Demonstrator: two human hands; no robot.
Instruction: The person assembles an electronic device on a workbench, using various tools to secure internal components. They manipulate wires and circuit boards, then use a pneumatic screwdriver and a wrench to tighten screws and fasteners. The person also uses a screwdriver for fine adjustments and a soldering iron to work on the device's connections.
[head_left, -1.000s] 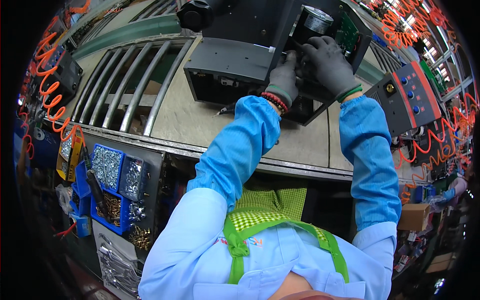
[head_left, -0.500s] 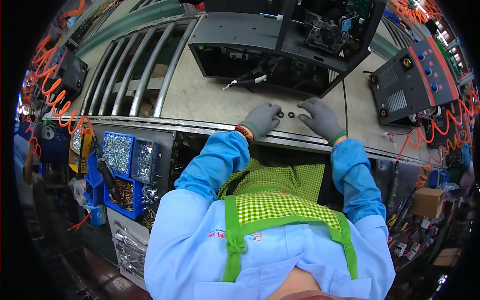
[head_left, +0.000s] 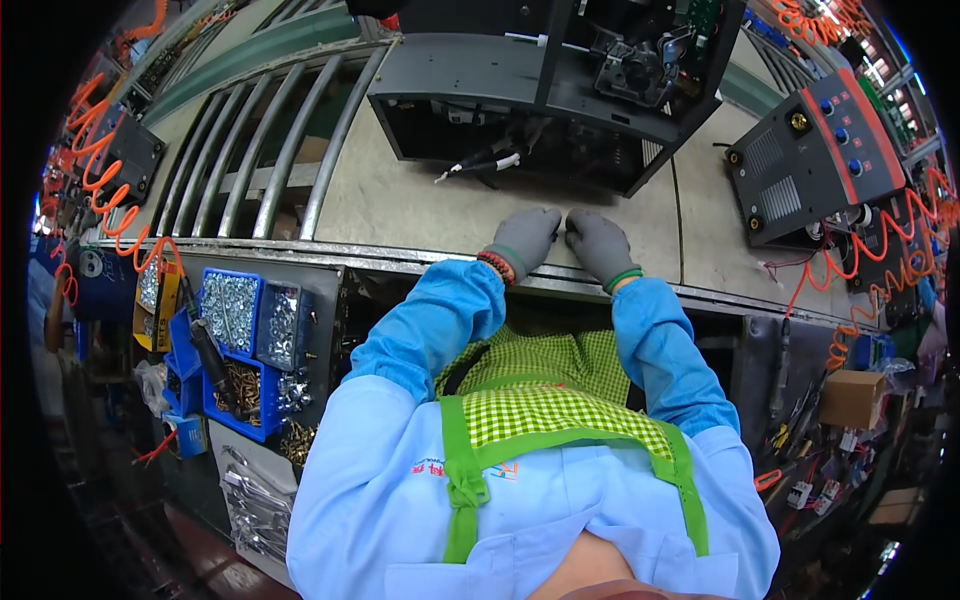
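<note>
My left hand (head_left: 527, 240), in a grey glove, rests on the bench top with its fingers curled closed. Just beside it, my right hand (head_left: 598, 245), gloved alike, has its fingers drawn together too. The fingertips of the two hands nearly meet. Whatever they hold is hidden beneath the gloves, and the small black rings do not show. Beyond my hands stands a large dark grey machine housing (head_left: 455, 75) with an open front. Cables with white ends (head_left: 480, 164) hang out of it above the bench (head_left: 400, 205).
Metal rollers (head_left: 290, 150) lie to the left. Blue bins of screws and nuts (head_left: 230, 310) sit at my lower left. On the right stands a grey and red machine (head_left: 815, 160) with blue knobs, near coiled orange hoses (head_left: 905, 220) and a cardboard box (head_left: 852, 398).
My right hand has moved left toward my left hand, and both hands have closed. The two black rings between them have gone out of sight. The view has shifted slightly.
</note>
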